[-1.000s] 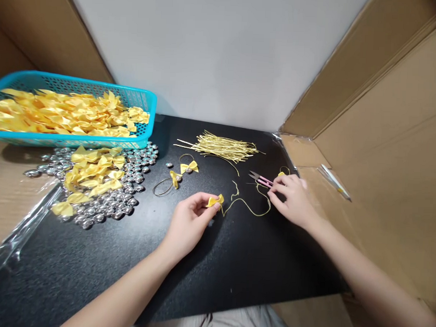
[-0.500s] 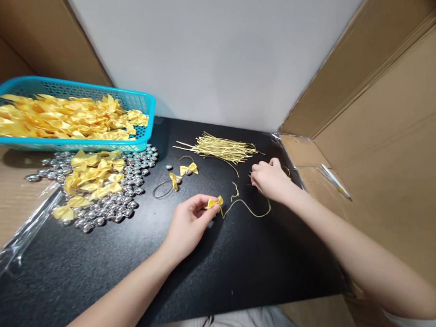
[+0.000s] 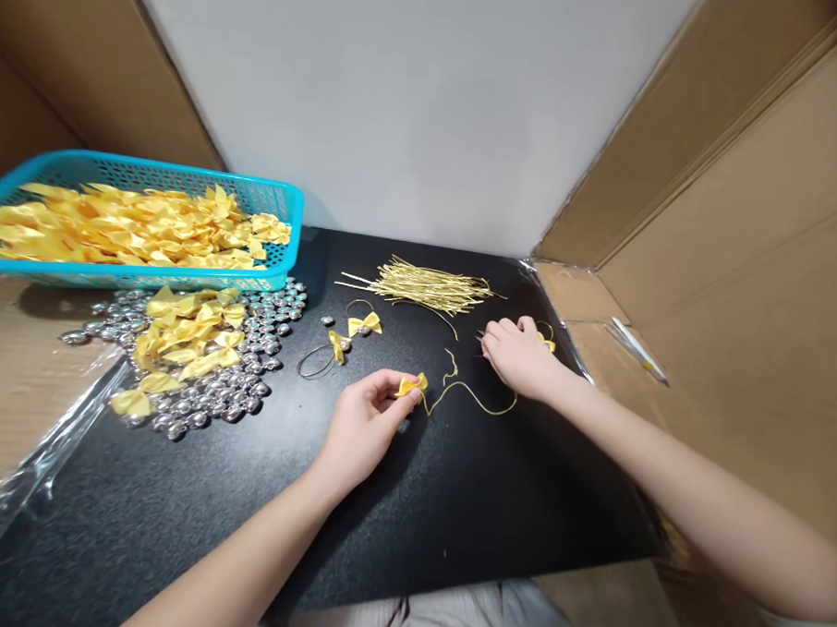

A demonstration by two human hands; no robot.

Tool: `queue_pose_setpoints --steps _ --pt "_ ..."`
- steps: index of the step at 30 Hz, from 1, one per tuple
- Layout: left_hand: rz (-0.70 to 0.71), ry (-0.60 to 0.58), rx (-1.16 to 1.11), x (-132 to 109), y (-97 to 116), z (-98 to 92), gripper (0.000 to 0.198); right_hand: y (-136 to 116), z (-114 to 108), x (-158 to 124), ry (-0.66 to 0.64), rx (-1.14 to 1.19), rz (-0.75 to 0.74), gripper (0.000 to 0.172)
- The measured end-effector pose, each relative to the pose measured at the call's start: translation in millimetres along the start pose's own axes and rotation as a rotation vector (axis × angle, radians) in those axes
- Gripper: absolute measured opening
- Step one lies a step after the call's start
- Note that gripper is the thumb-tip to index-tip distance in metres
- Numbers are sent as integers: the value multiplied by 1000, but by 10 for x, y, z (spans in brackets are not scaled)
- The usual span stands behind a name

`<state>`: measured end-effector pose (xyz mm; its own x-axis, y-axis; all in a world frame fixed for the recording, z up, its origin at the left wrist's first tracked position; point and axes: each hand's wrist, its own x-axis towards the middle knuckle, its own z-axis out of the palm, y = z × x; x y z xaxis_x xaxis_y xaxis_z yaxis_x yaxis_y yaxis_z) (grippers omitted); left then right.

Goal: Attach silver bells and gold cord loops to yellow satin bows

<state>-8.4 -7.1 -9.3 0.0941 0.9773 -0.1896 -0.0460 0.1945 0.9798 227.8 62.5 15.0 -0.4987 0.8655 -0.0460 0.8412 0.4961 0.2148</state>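
My left hand (image 3: 368,431) pinches a small yellow ribbon bow (image 3: 410,387) between thumb and fingers, just above the black table. A thin gold cord (image 3: 480,406) trails from beside that bow in a curve toward my right hand (image 3: 517,355). The right hand is curled closed, low over the table. Thin pointed tips stick out at its left side, but the thing in its grip is mostly hidden. Past the right wrist, part of another yellow bow (image 3: 546,342) shows. Two bows with silver beads and loops, one bow (image 3: 366,324) and another bow (image 3: 339,347), lie left of centre.
A bundle of gold cords (image 3: 433,286) lies at the back. On the left is a blue basket (image 3: 294,243) of yellow bows, with silver beads (image 3: 198,419) and loose bows (image 3: 192,336) in front. A white pen-like tool (image 3: 637,349) rests on cardboard at right.
The view has shifted slightly, and more of the yellow bow beyond the right hand shows. Both hands keep nearly the same place and grip.
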Motion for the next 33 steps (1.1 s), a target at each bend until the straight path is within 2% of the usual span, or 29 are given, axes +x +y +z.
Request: queue_pose_setpoints --steps 4,8,12,14,18,20,22,24,27,28,29,31,33 --pt "9 -6 -4 13 -23 -4 22 35 -38 -4 26 157 47 24" --pt "2 -5 -6 9 -19 6 23 73 -123 -25 66 414 94 17" --pt "11 4 -23 -7 18 17 22 -59 -151 -71 94 698 71 23" --pt "11 8 -34 -15 42 22 21 -187 -131 -89 102 959 67 23" --pt "19 17 -49 -22 75 25 21 -413 -87 -80 172 1751 125 21" --pt "22 20 -45 -25 82 22 22 -465 -88 -65 227 1902 118 23" --pt "19 23 -40 -30 89 19 21 -477 -110 -67 282 1910 75 22" --pt "11 22 -36 -37 96 18 20 -459 -158 -102 388 1759 38 17" --pt "2 20 -29 -44 103 19 20 -388 -276 -209 693 1184 -49 9" --pt "0 19 -28 -44 103 19 19 -354 -319 -246 772 972 -119 10" --pt "1 18 -28 -44 101 18 19 -318 -359 -278 809 823 -164 12" --pt "4 14 -27 -42 94 15 19 -241 -415 -318 797 716 -221 13" --pt "5 10 -20 -40 88 12 18 -172 -431 -326 821 800 -110 12"
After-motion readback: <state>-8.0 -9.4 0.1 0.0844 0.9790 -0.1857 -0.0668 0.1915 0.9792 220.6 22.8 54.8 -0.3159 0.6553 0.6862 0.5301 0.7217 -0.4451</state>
